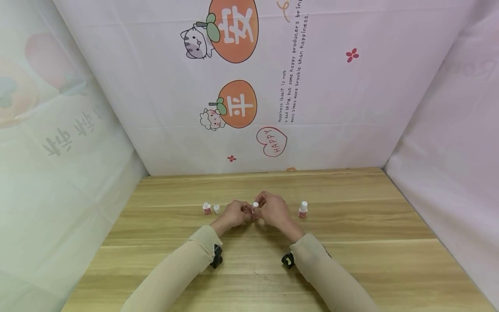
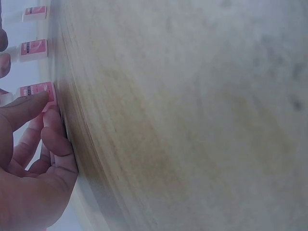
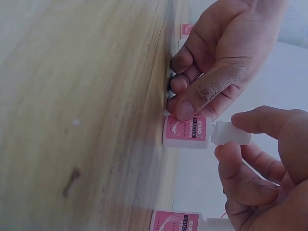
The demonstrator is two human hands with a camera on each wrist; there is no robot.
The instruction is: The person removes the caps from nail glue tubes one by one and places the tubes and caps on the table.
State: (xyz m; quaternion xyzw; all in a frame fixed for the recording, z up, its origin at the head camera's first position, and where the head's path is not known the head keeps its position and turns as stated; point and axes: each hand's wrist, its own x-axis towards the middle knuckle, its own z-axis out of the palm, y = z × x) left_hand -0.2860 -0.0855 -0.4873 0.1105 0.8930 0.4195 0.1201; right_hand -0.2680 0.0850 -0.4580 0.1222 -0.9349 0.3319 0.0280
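Observation:
A small nail glue bottle [image 3: 185,131] with a pink label stands upright on the table between both hands. My left hand [image 1: 237,212] holds its body low down, thumb [image 2: 29,107] against the label and fingers near the tabletop. My right hand [image 1: 274,211] pinches the bottle's white cap [image 3: 236,134] between thumb and fingers. A narrower white neck shows between cap and body; whether the cap is still screwed on I cannot tell. In the right wrist view, my left hand [image 3: 226,57] is on the far side of the bottle.
Left of my hands stand another bottle [image 1: 207,209] and a small white piece like a cap [image 1: 216,209]. A capped bottle [image 1: 303,210] stands to the right. One more bottle [image 3: 177,221] is near my right hand. A printed cloth [image 1: 323,95] hangs behind the wooden table [image 1: 249,268].

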